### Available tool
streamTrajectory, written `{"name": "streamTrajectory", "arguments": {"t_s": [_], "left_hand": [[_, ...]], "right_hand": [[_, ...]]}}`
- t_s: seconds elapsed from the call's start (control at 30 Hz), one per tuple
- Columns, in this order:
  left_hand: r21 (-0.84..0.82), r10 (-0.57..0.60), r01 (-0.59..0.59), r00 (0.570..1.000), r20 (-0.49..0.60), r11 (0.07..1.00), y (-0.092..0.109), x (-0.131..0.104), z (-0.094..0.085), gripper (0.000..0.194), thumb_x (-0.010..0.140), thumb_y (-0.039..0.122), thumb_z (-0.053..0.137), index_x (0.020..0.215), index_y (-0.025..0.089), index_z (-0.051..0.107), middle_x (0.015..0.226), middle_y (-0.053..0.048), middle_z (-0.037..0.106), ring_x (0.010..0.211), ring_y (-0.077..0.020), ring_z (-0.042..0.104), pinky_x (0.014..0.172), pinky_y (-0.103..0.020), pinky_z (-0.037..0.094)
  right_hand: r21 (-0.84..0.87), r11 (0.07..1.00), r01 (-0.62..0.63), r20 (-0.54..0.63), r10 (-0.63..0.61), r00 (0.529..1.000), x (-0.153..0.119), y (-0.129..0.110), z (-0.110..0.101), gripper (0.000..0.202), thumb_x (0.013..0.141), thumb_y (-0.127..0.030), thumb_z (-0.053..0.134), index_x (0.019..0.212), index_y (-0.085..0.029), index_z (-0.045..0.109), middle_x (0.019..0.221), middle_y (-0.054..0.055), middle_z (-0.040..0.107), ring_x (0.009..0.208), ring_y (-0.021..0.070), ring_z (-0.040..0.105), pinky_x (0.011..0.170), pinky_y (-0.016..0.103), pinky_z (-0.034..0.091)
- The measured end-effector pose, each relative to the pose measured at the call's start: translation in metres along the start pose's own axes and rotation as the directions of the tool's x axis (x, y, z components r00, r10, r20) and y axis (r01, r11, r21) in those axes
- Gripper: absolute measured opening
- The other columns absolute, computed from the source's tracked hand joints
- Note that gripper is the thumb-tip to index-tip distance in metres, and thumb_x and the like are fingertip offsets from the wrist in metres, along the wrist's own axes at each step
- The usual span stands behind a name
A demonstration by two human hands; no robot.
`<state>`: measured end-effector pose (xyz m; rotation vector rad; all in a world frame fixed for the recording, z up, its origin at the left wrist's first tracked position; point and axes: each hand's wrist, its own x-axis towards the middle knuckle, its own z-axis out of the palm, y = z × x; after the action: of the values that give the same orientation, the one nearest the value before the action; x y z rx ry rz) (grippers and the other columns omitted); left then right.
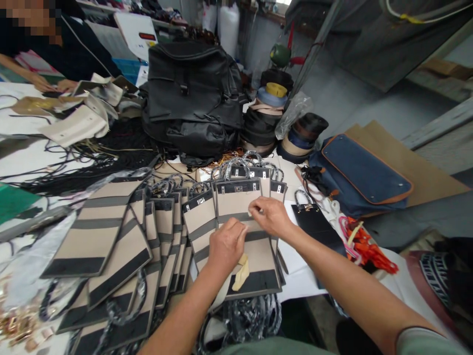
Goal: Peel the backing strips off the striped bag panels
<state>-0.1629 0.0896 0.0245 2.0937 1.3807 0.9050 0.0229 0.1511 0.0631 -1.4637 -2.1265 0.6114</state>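
In front of me lies a beige and black bag panel (264,251) with a dark band across it and small metal fittings along its black top edge. My left hand (228,240) is closed over the panel's left part. A crumpled pale yellow strip (241,276) hangs from beneath its fingers. To the right, my right hand (271,215) is pinched over the upper panel, with a small pale bit at its fingertips that I cannot make out. Similar panels (201,222) with plastic-wrapped handles lie beside and under this one.
More striped panels (96,217) are stacked at left, near gold metal fittings (18,318). Behind stand a black backpack (192,93) and rolls of strapping (264,111). A blue bag (365,170) and a small black bag (314,224) lie right. Another person (74,44) works at far left.
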Motion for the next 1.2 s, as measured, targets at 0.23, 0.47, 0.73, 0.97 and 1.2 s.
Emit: {"name": "streamTrajectory", "arguments": {"t_s": [0.23,0.47,0.73,0.97,1.2], "left_hand": [[-0.434,-0.353,0.332,0.935,0.035,0.838,-0.021,-0.013,0.041,0.024,0.089,0.037,0.056,0.076,0.02,0.065,0.077,-0.002,0.065,0.076,-0.0174,0.061,0.072,-0.026,0.044],[-0.575,-0.509,0.495,0.847,0.152,0.652,-0.034,-0.013,0.05,0.034,0.082,0.051,0.06,0.073,0.019,0.063,0.069,0.001,0.062,0.066,-0.0163,0.055,0.062,-0.024,0.041],[-0.62,-0.579,0.519,0.806,0.126,0.588,-0.02,0.0,0.03,0.049,0.077,0.061,0.063,0.057,0.018,0.052,0.053,0.005,0.044,0.053,-0.0101,0.038,0.053,-0.022,0.031],[-0.581,-0.624,0.501,0.781,-0.016,0.642,-0.004,0.005,0.005,0.056,0.074,0.063,0.065,0.049,0.019,0.042,0.048,0.006,0.036,0.05,-0.0086,0.033,0.049,-0.021,0.028],[-0.594,-0.517,0.411,0.856,-0.01,0.692,0.008,0.001,-0.005,0.041,0.081,0.056,0.061,0.071,0.017,0.065,0.065,0.0,0.064,0.06,-0.0138,0.056,0.058,-0.024,0.042]], "right_hand": [[0.193,0.967,-0.169,-0.247,0.214,0.945,0.051,0.056,0.015,0.022,0.084,-0.036,0.058,0.082,-0.02,0.072,0.087,0.004,0.069,0.082,0.0192,0.059,0.079,0.031,0.044],[0.142,0.959,-0.246,-0.347,0.281,0.895,0.057,0.081,0.037,0.025,0.082,-0.037,0.059,0.097,-0.019,0.069,0.09,0.005,0.063,0.076,0.0167,0.055,0.078,0.03,0.044],[0.363,0.857,-0.365,-0.348,0.488,0.8,0.07,0.096,0.035,0.033,0.079,-0.041,0.057,0.095,-0.015,0.067,0.085,0.007,0.067,0.077,0.0195,0.059,0.079,0.033,0.047],[0.488,0.861,-0.143,-0.211,0.275,0.938,0.016,0.02,0.008,0.039,0.081,-0.042,0.065,0.112,-0.019,0.067,0.101,0.007,0.067,0.085,0.0175,0.06,0.082,0.031,0.049],[0.649,0.701,-0.296,0.205,0.213,0.955,-0.028,-0.033,0.021,0.022,0.076,-0.036,0.071,0.086,-0.017,0.069,0.075,0.001,0.068,0.066,0.014,0.06,0.063,0.026,0.048]]}}
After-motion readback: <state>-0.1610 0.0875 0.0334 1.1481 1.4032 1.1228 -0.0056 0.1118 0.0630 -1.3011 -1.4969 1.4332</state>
